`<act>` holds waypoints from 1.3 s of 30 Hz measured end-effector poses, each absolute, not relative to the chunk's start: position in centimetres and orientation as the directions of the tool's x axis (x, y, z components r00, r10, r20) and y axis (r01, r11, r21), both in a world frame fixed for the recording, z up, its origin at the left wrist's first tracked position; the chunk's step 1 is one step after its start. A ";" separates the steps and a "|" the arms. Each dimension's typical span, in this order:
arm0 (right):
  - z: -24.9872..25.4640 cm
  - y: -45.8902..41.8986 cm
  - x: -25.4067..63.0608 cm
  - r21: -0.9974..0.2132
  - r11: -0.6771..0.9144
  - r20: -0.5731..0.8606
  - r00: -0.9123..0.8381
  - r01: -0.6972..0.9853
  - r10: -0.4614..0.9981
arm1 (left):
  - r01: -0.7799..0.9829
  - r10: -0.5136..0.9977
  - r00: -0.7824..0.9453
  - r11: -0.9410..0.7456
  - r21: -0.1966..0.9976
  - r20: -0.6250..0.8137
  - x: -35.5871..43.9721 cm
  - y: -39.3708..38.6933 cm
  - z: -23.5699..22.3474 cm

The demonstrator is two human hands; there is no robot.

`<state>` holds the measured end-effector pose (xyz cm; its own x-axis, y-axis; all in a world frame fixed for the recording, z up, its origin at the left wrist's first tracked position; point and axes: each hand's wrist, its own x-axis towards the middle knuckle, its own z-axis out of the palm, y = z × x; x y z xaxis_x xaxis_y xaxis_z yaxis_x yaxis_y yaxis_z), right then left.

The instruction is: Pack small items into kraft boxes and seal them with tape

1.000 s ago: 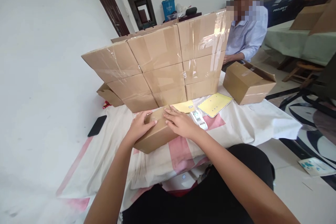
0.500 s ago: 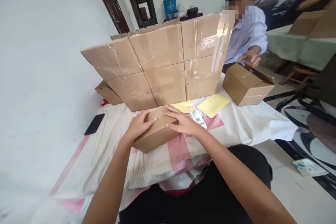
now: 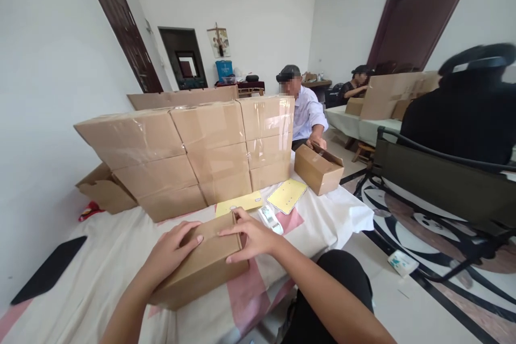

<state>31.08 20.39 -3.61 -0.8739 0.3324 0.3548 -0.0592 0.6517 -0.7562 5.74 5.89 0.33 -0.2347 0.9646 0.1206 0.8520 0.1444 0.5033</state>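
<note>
Left hand is laid on the box top, thumb parted from the fingers; right hand is spread over its right end. Beneath everything is a worktop draped in cream cloth with pink patches. On it stands a wall of taped brown cardboard boxes, with the long brown cardboard box under both hands on its near side. Farther right, a person's hand touches another brown box. Smaller are two yellow sheets and a white object near the right hand
</note>
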 end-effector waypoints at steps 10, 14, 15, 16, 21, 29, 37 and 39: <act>-2.4 18.2 31.3 -0.731 0.679 0.401 -0.847 -0.066 0.349 | 0.866 0.951 -0.195 0.051 0.497 0.241 6.2 4.2 0.5; -2.8 18.5 31.4 -0.758 0.650 0.380 -0.847 -0.056 0.371 | 0.852 0.961 -0.210 0.089 0.516 0.181 6.9 4.5 1.0; -3.0 18.6 31.5 -0.764 0.643 0.376 -0.848 -0.057 0.372 | 0.848 0.964 -0.212 0.100 0.521 0.160 7.1 4.6 1.1; -3.1 18.7 31.5 -0.768 0.638 0.375 -0.849 -0.060 0.372 | 0.844 0.967 -0.213 0.108 0.526 0.143 7.2 4.7 1.1; -3.2 18.9 31.6 -0.778 0.626 0.366 -0.851 -0.058 0.376 | 0.837 0.967 -0.215 0.111 0.536 0.135 7.3 4.9 0.9; -2.8 19.0 31.7 -0.796 0.605 0.292 -0.879 -0.005 0.377 | 0.834 0.969 -0.221 0.127 0.537 0.114 7.3 4.9 0.9; -2.7 18.9 31.9 -0.815 0.580 0.262 -0.881 0.016 0.393 | 0.839 0.968 -0.221 0.127 0.530 0.117 7.1 4.8 0.5; -2.7 18.9 31.8 -0.811 0.585 0.266 -0.880 0.017 0.394 | 0.837 0.968 -0.221 0.128 0.532 0.115 7.1 4.8 0.6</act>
<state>31.83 18.93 -2.71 -0.8795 0.3944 0.2663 0.0166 0.5847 -0.8111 7.14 4.82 0.57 -0.2215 0.9684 0.1147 0.8371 0.1285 0.5317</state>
